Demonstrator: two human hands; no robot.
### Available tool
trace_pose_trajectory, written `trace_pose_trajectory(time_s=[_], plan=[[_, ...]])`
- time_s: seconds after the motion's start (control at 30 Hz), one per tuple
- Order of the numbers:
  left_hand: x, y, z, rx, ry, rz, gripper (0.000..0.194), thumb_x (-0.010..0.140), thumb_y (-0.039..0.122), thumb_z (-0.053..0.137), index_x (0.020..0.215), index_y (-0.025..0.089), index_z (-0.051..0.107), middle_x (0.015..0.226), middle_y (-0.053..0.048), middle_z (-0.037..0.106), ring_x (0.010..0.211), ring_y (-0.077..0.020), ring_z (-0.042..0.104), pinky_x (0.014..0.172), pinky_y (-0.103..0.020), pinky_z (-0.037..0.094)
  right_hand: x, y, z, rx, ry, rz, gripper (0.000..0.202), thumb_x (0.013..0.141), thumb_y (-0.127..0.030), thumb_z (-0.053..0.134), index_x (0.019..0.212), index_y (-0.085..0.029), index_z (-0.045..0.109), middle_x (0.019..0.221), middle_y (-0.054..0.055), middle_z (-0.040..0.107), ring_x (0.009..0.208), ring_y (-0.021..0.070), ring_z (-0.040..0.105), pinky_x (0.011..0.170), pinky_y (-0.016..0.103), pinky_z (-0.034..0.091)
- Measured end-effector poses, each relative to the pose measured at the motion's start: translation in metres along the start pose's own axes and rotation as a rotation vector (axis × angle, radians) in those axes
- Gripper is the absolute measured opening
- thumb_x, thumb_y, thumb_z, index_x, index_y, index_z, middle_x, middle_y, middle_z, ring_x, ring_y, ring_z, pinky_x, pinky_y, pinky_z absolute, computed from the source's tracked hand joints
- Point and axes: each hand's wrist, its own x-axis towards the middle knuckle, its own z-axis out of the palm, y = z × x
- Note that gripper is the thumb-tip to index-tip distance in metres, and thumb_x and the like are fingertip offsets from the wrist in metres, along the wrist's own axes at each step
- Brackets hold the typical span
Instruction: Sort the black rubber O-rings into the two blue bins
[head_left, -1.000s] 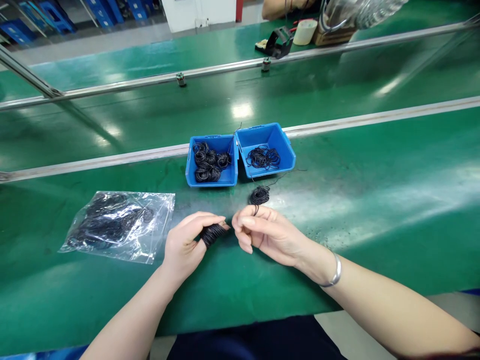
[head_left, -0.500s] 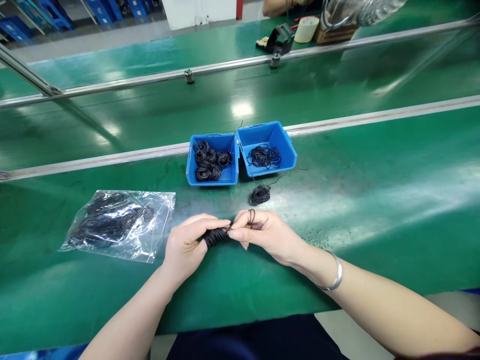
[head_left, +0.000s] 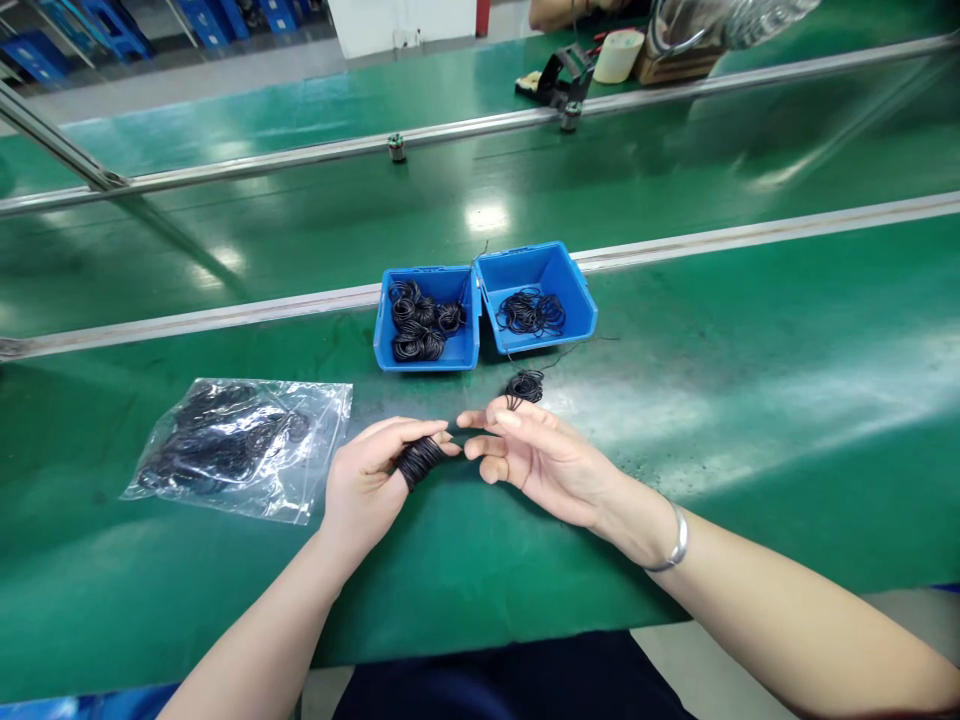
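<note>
My left hand [head_left: 371,475] is closed, with a tight stack of thin black rings [head_left: 420,462] around its fingers. The thumb lies along the top of that stack. To its right, my right hand [head_left: 544,455] has several fingers spread, while its thumb is bent close to the index finger. A few thin black loops [head_left: 514,403] hang at that index finger. The two hands' fingertips are close but apart. Just beyond my right hand, a bundle of black rings [head_left: 526,384] lies on the green bench, partly covered by the fingers.
A left blue bin [head_left: 427,366] holds several black bundles; the right blue bin [head_left: 581,318] holds looser rings. On the left lies a clear plastic bag [head_left: 300,500] of black rings. A metal rail [head_left: 300,151] crosses behind, near a co-worker's arm [head_left: 551,14] and a tape roll [head_left: 618,57].
My right hand has drawn away from the stack and opened several fingers, shifting slightly right and up. The stack on my left hand has tilted and moved slightly left.
</note>
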Motion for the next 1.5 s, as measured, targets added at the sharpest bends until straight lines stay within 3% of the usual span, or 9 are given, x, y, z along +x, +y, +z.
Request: trace_pose_trajectory(time_s=[0.17, 0.4, 0.57, 0.77, 0.9, 1.07, 1.17, 1.3, 1.5], plan=[[-0.002, -0.002, 0.001, 0.098, -0.04, 0.132, 0.028, 0.089, 0.006, 0.064, 0.11, 0.024, 0.072, 0.094, 0.0, 0.077, 0.091, -0.0121, 0.07, 0.083, -0.022, 0.054, 0.001, 0.009, 0.003, -0.308, 0.036, -0.079, 0.013, 0.085, -0.026, 0.076, 0.08, -0.015, 0.072, 0.068, -0.001, 0.065, 0.06, 0.0073, 0.057, 0.063, 0.021, 0.049], [-0.002, -0.001, 0.001, 0.17, -0.063, 0.192, 0.032, 0.086, 0.001, 0.062, 0.11, 0.02, 0.072, 0.098, -0.003, 0.076, 0.09, -0.0135, 0.07, 0.082, -0.021, 0.055, 0.0, 0.016, 0.004, -0.49, 0.042, -0.126, 0.014, 0.077, -0.027, 0.082, 0.085, -0.018, 0.074, 0.077, -0.003, 0.067, 0.063, 0.0071, 0.057, 0.063, 0.022, 0.05], [-0.001, -0.001, 0.001, 0.146, -0.073, 0.237, 0.029, 0.087, 0.005, 0.063, 0.109, 0.021, 0.073, 0.095, -0.002, 0.076, 0.087, -0.013, 0.071, 0.078, -0.02, 0.056, 0.001, 0.013, -0.001, -0.403, 0.018, -0.055, 0.015, 0.076, -0.026, 0.083, 0.079, -0.018, 0.072, 0.071, -0.004, 0.064, 0.061, 0.0068, 0.056, 0.061, 0.021, 0.045], [-0.002, -0.002, -0.001, 0.038, -0.099, 0.18, 0.035, 0.087, 0.004, 0.064, 0.113, 0.027, 0.073, 0.095, 0.0, 0.077, 0.087, -0.0122, 0.071, 0.079, -0.021, 0.057, 0.0, 0.009, -0.003, -0.275, -0.028, 0.102, 0.018, 0.081, -0.028, 0.08, 0.079, -0.015, 0.069, 0.061, -0.003, 0.061, 0.059, 0.0078, 0.054, 0.062, 0.022, 0.044], [-0.002, 0.005, 0.0, -0.134, -0.003, 0.008, 0.028, 0.088, 0.01, 0.066, 0.107, 0.03, 0.075, 0.095, 0.001, 0.077, 0.088, -0.015, 0.073, 0.082, -0.027, 0.06, -0.001, 0.003, -0.002, -0.089, -0.04, 0.086, 0.014, 0.087, -0.025, 0.073, 0.081, -0.014, 0.067, 0.068, -0.003, 0.057, 0.062, 0.0074, 0.054, 0.062, 0.022, 0.046], [-0.001, 0.007, 0.002, -0.223, 0.129, -0.24, 0.014, 0.09, 0.022, 0.067, 0.102, 0.023, 0.075, 0.094, -0.004, 0.077, 0.083, -0.0199, 0.076, 0.081, -0.035, 0.062, 0.001, -0.001, -0.003, 0.094, -0.003, 0.009, 0.007, 0.091, -0.022, 0.067, 0.088, -0.016, 0.067, 0.101, 0.003, 0.064, 0.085, 0.0136, 0.065, 0.068, 0.025, 0.052], [-0.001, 0.004, 0.002, -0.166, 0.068, -0.208, 0.016, 0.091, 0.022, 0.065, 0.104, 0.022, 0.074, 0.096, -0.004, 0.077, 0.086, -0.0203, 0.075, 0.082, -0.036, 0.062, 0.001, -0.001, -0.003, 0.075, 0.012, 0.004, 0.007, 0.091, -0.022, 0.068, 0.087, -0.016, 0.069, 0.101, 0.003, 0.066, 0.086, 0.0137, 0.066, 0.069, 0.024, 0.054], [-0.002, 0.001, -0.001, -0.02, -0.014, -0.053, 0.02, 0.092, 0.016, 0.062, 0.107, 0.025, 0.073, 0.093, -0.001, 0.078, 0.091, -0.0171, 0.073, 0.085, -0.032, 0.058, 0.0, 0.0, -0.002, 0.032, -0.008, -0.017, 0.006, 0.088, -0.021, 0.071, 0.085, -0.017, 0.071, 0.1, 0.004, 0.068, 0.086, 0.0126, 0.066, 0.067, 0.021, 0.054], [-0.001, 0.0, -0.002, 0.059, -0.055, 0.05, 0.02, 0.092, 0.015, 0.063, 0.108, 0.025, 0.072, 0.092, -0.001, 0.077, 0.092, -0.0149, 0.071, 0.083, -0.028, 0.055, 0.001, 0.001, -0.003, 0.058, -0.027, -0.026, 0.016, 0.092, -0.028, 0.066, 0.084, -0.014, 0.071, 0.098, 0.006, 0.069, 0.087, 0.0143, 0.068, 0.068, 0.023, 0.056]])
